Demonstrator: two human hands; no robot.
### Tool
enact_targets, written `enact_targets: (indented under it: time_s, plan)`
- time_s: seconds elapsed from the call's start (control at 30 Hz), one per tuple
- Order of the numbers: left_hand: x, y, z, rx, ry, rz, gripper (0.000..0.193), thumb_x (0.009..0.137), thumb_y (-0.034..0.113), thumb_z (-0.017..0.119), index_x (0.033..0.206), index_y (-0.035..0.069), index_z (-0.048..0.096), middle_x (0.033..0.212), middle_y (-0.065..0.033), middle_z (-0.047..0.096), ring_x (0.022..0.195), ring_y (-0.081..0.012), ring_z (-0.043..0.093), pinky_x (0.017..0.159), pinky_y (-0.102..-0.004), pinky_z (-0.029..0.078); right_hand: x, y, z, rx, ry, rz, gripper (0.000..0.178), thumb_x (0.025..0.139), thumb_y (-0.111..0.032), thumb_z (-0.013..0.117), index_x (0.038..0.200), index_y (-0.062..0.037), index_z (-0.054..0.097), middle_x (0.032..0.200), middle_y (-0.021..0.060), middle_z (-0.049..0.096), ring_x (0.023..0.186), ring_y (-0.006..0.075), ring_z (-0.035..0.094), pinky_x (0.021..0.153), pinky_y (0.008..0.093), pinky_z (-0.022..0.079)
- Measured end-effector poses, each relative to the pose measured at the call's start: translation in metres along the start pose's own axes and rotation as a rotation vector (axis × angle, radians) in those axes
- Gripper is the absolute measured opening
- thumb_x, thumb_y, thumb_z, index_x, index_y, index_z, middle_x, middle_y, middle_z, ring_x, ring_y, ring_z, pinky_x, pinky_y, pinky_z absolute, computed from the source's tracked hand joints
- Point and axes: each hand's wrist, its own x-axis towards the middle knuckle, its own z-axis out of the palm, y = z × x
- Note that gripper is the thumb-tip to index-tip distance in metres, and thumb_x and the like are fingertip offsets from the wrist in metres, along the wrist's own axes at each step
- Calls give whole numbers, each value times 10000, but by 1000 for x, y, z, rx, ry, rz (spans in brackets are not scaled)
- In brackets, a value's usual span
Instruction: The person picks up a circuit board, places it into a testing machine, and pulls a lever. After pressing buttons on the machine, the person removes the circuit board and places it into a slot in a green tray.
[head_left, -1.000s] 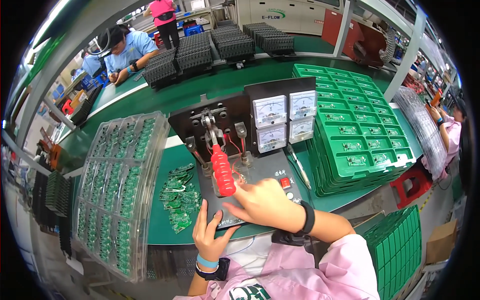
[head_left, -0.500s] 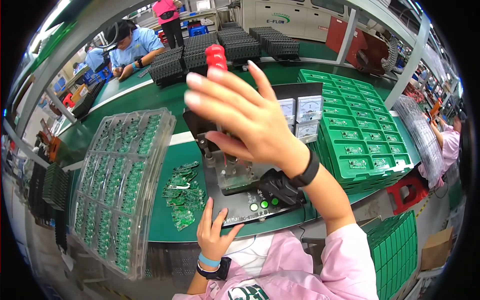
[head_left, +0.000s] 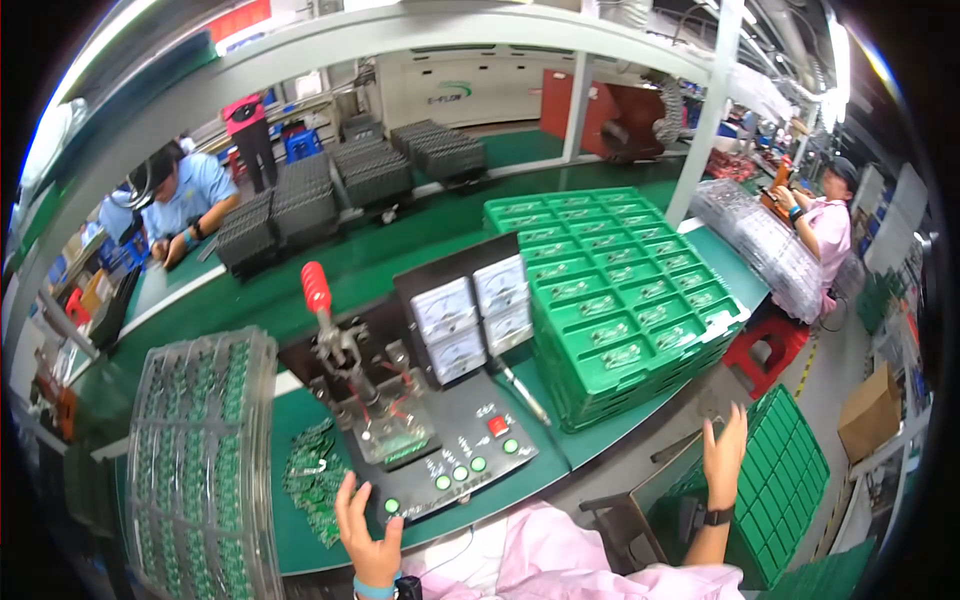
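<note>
At a smooth green workbench (head_left: 300, 405), our left hand (head_left: 370, 535) hangs by the near left corner of a flat black test fixture (head_left: 455, 415), its fingers spread and lightly curled; whether they touch the plate, we cannot tell. Well out to the right, we hold our right hand (head_left: 724, 460) upright near a gridded green plastic tray (head_left: 785, 480), its thumb apart from the fingers.

Slightly left of us, the fixture carries a metal toggle clamp (head_left: 345, 350), its glossy, ribbed red handle (head_left: 317, 288) tilting upward over a clear plastic block (head_left: 385, 435) and thin red wires (head_left: 403, 407). Square white-faced panel meters (head_left: 442, 312) fill an upright black panel (head_left: 440, 268); round green buttons (head_left: 479, 464) line the near edge below a square red switch (head_left: 498, 427).

Just left of the fixture, thin green circuit boards (head_left: 310, 470) lie in a loose, overlapping heap beside a shiny clear blister tray (head_left: 262, 400) packed with more. A slim pen-like tool (head_left: 525, 393) rests between the meters and stacked green compartment trays (head_left: 620, 380), boards lying singly in the shallow rectangular pockets.
</note>
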Motion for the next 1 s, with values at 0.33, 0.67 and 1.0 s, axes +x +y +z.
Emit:
enact_targets:
  time_s: [0.33,0.67,1.0]
  plan:
    - [26,-17,16,-213,70,-16,607,914,369,581,1367,-6,429,1455,-192,369,1337,-335,387,1072,-451,350,-109,91,45,-144,37,184,230,902,-145,626,1052,15,554,1276,206,546,1211,378,474,989,465,397]
    - [18,-15,14,-283,-4,-112,535,1003,349,517,1395,-4,429,1458,-182,370,1285,-355,436,1028,-420,398,-79,99,29,26,260,156,149,893,-91,608,851,9,506,918,171,510,898,353,486,805,457,401]
    - [18,-19,16,-227,34,-60,515,1005,305,528,1389,-20,419,1433,-183,408,1267,-345,458,987,-426,433,-72,96,8,81,204,121,188,901,-87,614,807,23,493,843,180,489,792,362,487,735,447,412]
